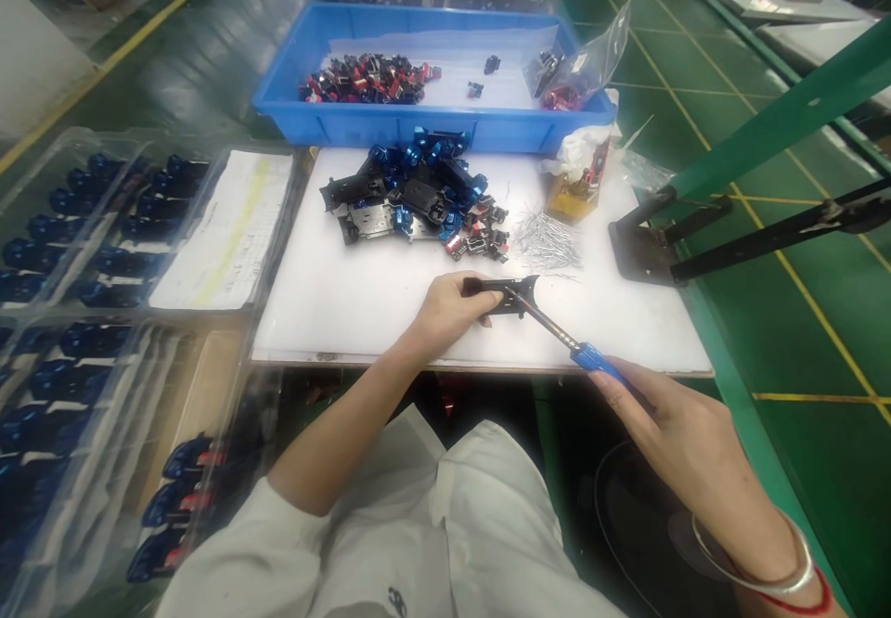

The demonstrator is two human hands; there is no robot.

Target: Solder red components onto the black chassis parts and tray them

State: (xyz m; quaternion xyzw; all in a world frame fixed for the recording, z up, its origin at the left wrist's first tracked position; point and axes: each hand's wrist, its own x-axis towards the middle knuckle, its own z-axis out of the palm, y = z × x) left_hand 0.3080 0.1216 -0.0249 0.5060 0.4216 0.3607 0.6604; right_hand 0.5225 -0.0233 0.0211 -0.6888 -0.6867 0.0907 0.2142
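Close to the front edge of the flat white worktop (334, 321), the left hand (456, 307) pinched a long black plate-like part (515, 304), thumb laid along its upper face and fingers curled beneath. Toward four o'clock from that part, the right hand (668, 414) gripped the blue handle of a pen-shaped tool with a slim metal shaft (604, 360), fingers closed around it. Its shaft slanted up toward ten o'clock, the tip at the part; whether it actually touched could not be told.

Just beyond, at one o'clock from the part, lay a loose heap of thin silvery wires (549, 242), with a small open yellow box (576, 197) farther along the same direction. At eleven o'clock sat a cluster of small red, black and silver pieces (480, 239), and behind it a jumbled pile of black and metallic-blue parts (424, 186). Across twelve o'clock stretched a rectangular blue plastic tub (432, 128), holding many little red-and-black pieces (376, 80) and a clear plastic bag (609, 38). Between nine and ten o'clock, a white paper sheet with a yellow stripe (223, 228) rested beside rows of dark-blue shells (104, 261) in clear trays.
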